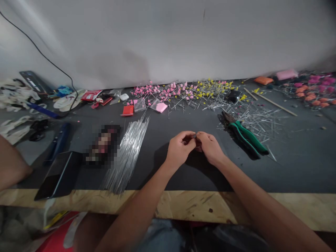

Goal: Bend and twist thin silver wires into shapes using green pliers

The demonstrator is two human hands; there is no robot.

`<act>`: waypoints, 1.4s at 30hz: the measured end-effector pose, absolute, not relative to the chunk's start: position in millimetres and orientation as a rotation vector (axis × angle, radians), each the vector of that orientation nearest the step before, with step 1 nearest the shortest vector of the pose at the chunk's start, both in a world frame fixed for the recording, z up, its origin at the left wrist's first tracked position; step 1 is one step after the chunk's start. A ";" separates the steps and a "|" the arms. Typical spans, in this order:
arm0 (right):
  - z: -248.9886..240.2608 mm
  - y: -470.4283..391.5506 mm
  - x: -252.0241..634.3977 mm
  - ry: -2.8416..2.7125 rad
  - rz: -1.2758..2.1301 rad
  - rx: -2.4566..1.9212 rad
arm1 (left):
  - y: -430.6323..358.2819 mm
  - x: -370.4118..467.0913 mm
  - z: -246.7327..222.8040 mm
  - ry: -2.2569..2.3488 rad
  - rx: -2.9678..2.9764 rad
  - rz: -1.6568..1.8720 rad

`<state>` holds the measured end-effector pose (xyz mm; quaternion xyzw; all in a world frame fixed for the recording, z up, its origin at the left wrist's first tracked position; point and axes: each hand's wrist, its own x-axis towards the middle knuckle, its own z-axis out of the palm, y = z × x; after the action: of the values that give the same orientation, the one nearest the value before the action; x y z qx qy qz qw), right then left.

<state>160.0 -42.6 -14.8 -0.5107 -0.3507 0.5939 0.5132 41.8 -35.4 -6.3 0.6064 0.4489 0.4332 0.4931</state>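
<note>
Both hands meet over the dark mat in the middle of the head view. My left hand is closed, its thumb and index finger pinched at a small dark piece. My right hand is closed too, its fingertips pressed at the same piece from the right side. The piece is too small to name, and the fingers hide most of it. To the left lies a bundle of silvery wires. Green-handled pliers rest to the right, beside a scattered heap of short wires.
Pink flower pieces and yellow ones on wires line the wall. Farther left are a dark box-like device, a blue tool and a red packet. Someone's arm reaches in at the left edge.
</note>
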 end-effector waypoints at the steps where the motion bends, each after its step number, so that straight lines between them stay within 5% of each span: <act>1: -15.4 -42.6 159.9 -0.822 1.450 -1.213 | -36.2 42.1 -5.8 1.109 1.496 1.056; 10: -18.1 -45.9 156.9 -0.808 1.464 -1.141 | -41.5 42.2 -1.8 1.171 1.662 1.109; 24: -15.2 -48.2 161.4 -1.137 1.115 -1.367 | -26.2 32.5 3.3 0.720 0.834 0.767; 42: -18.7 -49.5 159.3 -1.175 1.106 -1.437 | -33.5 33.2 -0.8 1.231 1.580 0.851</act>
<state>159.3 -49.5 -18.7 -0.5867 -0.4796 0.4517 0.4709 33.2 -33.5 -0.8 0.6431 0.5011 0.3463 0.4641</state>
